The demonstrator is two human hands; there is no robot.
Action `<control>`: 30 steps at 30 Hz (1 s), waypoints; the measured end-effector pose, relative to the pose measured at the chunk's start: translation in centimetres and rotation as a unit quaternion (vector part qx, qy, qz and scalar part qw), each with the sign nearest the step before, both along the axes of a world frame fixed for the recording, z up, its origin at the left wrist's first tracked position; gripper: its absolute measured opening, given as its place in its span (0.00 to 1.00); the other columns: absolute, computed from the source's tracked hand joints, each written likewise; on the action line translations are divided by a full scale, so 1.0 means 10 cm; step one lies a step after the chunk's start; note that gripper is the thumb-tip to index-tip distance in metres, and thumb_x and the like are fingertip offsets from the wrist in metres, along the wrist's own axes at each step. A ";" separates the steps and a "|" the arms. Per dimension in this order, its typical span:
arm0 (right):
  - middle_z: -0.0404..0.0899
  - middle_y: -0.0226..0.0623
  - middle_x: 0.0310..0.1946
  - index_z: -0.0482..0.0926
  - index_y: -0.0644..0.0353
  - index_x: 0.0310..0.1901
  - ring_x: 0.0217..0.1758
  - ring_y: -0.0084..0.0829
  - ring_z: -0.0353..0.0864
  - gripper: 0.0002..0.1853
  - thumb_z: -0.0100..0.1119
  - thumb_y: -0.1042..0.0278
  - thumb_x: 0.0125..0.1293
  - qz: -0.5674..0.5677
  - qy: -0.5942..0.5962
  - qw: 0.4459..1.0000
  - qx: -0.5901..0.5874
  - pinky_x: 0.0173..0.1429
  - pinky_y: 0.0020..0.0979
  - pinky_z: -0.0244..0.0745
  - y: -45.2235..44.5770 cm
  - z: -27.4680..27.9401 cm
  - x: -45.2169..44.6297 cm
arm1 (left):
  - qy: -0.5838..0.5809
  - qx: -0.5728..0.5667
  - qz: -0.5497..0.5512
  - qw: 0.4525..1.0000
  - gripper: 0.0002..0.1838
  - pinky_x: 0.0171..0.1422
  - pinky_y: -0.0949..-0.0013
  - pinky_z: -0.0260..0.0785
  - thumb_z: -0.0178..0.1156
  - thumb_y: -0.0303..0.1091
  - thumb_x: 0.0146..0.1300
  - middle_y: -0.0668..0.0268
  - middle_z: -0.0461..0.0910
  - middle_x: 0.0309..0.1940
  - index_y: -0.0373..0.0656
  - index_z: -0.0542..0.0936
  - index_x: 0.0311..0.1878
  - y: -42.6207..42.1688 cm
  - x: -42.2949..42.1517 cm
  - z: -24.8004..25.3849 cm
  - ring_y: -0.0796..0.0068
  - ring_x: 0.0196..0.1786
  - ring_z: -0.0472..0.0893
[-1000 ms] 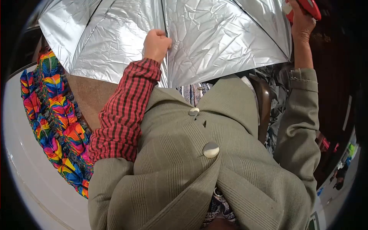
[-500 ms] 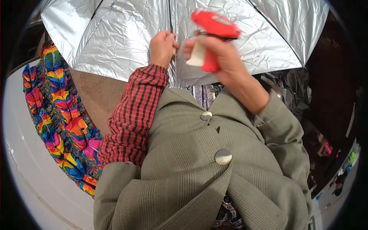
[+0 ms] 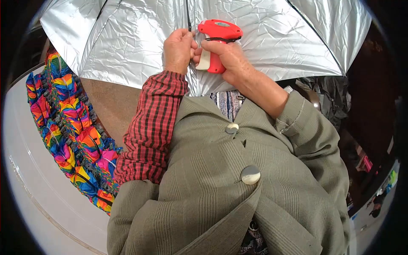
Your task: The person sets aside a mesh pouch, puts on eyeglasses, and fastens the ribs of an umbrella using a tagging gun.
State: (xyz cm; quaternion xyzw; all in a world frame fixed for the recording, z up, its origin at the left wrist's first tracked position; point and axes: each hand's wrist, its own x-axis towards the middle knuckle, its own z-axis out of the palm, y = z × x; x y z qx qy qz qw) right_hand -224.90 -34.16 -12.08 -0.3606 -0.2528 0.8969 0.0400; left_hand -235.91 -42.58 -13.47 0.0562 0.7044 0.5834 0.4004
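A silver umbrella canopy (image 3: 140,51) with dark ribs spreads open across the top of the head view. My left hand (image 3: 178,50), in a red and black checked sleeve, pinches the umbrella by the black rib (image 3: 188,17) and fabric near its middle. What lies between those fingertips is partly hidden. My right hand (image 3: 229,57) is wrapped around a red tagging gun (image 3: 219,29) with a white trigger. The gun's nose points left, close beside the left fingertips and the rib; whether it touches the fabric I cannot tell.
Several folded rainbow-coloured bundles (image 3: 87,140) lie in rows on the left, beside a white curved surface (image 3: 38,182). Crumpled black plastic (image 3: 331,100) sits at the right under the umbrella's edge. Small coloured items (image 3: 382,191) show at far right.
My right hand has brought the tagging gun left and slightly down, right up to the left hand. The left hand keeps its pinch on the umbrella, shifted slightly upward.
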 end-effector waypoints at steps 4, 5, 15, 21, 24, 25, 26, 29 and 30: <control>0.79 0.46 0.33 0.72 0.70 0.42 0.33 0.35 0.82 0.13 0.57 0.70 0.58 0.011 -0.001 1.000 -0.009 0.41 0.34 0.81 0.01 0.07 0.03 | -0.005 -0.001 0.016 1.000 0.09 0.16 0.80 0.60 0.50 0.30 0.66 0.69 0.71 0.19 0.34 0.73 0.43 0.01 0.02 0.03 0.83 0.15 0.69; 0.79 0.46 0.33 0.72 0.70 0.42 0.33 0.35 0.82 0.13 0.57 0.70 0.58 0.011 -0.001 1.000 -0.010 0.41 0.34 0.81 0.02 0.06 0.03 | -0.005 -0.002 0.015 1.000 0.09 0.15 0.80 0.60 0.51 0.30 0.66 0.69 0.71 0.19 0.34 0.73 0.43 0.01 0.01 0.03 0.83 0.15 0.69; 0.78 0.42 0.32 0.73 0.70 0.41 0.33 0.34 0.82 0.12 0.54 0.70 0.59 0.024 0.009 0.999 -0.032 0.41 0.34 0.80 0.08 -0.01 0.05 | 0.046 -0.037 -0.005 0.998 0.08 0.16 0.82 0.57 0.52 0.31 0.66 0.70 0.71 0.19 0.35 0.73 0.42 0.03 0.00 0.03 0.86 0.15 0.68; 0.78 0.42 0.31 0.73 0.70 0.41 0.32 0.33 0.81 0.12 0.53 0.70 0.59 0.029 0.034 0.998 -0.046 0.41 0.34 0.80 0.09 -0.05 0.04 | 0.049 -0.039 -0.015 0.998 0.08 0.16 0.82 0.57 0.50 0.31 0.66 0.70 0.71 0.20 0.35 0.72 0.43 0.04 0.02 0.07 0.86 0.16 0.68; 0.79 0.42 0.28 0.74 0.70 0.37 0.26 0.33 0.82 0.10 0.57 0.74 0.55 0.014 0.036 0.997 -0.062 0.33 0.32 0.81 0.10 -0.05 0.02 | 0.051 -0.040 -0.025 0.998 0.09 0.16 0.82 0.57 0.49 0.31 0.67 0.70 0.71 0.20 0.35 0.72 0.44 0.02 0.00 0.02 0.86 0.16 0.68; 0.79 0.42 0.28 0.74 0.70 0.37 0.26 0.33 0.82 0.10 0.57 0.74 0.55 0.014 0.036 0.997 -0.062 0.33 0.32 0.81 0.10 -0.05 0.02 | 0.049 -0.041 -0.024 0.998 0.09 0.18 0.81 0.58 0.50 0.31 0.66 0.70 0.71 0.20 0.35 0.72 0.44 0.02 0.00 0.01 0.86 0.16 0.68; 0.79 0.42 0.28 0.74 0.70 0.37 0.26 0.33 0.82 0.10 0.57 0.74 0.54 0.015 0.028 0.998 -0.058 0.33 0.32 0.81 0.11 -0.05 0.01 | 0.047 -0.042 -0.024 0.998 0.09 0.19 0.80 0.59 0.50 0.31 0.66 0.70 0.72 0.20 0.35 0.73 0.44 0.02 0.00 0.01 0.85 0.17 0.67; 0.79 0.42 0.28 0.75 0.71 0.36 0.27 0.33 0.82 0.09 0.57 0.74 0.54 0.016 0.013 0.999 -0.049 0.32 0.32 0.81 0.12 -0.05 0.01 | 0.037 -0.036 -0.015 0.999 0.10 0.20 0.79 0.59 0.50 0.31 0.65 0.70 0.72 0.20 0.36 0.73 0.44 0.02 0.00 0.01 0.85 0.18 0.67; 0.79 0.42 0.29 0.74 0.70 0.38 0.28 0.33 0.82 0.10 0.56 0.73 0.56 0.031 0.015 0.999 -0.032 0.35 0.33 0.81 0.12 -0.04 0.01 | 0.029 -0.028 -0.007 0.999 0.09 0.20 0.79 0.59 0.50 0.31 0.65 0.70 0.72 0.20 0.36 0.73 0.44 0.02 0.00 0.02 0.85 0.18 0.67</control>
